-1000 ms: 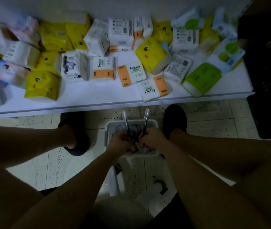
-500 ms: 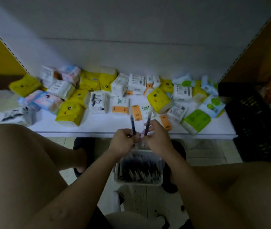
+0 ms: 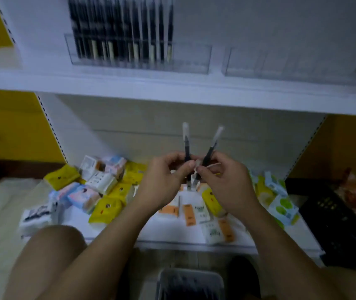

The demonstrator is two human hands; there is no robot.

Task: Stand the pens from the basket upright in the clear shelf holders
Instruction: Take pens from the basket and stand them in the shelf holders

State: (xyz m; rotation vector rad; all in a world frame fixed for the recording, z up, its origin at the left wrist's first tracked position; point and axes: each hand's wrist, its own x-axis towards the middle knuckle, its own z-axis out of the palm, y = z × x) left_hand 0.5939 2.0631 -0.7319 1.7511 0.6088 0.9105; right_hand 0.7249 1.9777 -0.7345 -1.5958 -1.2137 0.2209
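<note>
L hand (image 3: 164, 182) fingers pinch L pen (image 3: 187, 148); R hand (image 3: 226, 182) fingers pinch R pen (image 3: 210, 151). Both pens: dark barrel, clear cap up, mid-air btwn basket (image 3: 166, 278) and holder (image 3: 190, 59).

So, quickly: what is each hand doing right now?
Left hand: pinches a pen, upright.
Right hand: pinches a second pen, tilted.

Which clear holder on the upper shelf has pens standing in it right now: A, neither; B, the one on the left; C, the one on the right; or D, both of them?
B: the left holder has a row of dark pens standing upright in it, while no pens show in the right holder.
</note>
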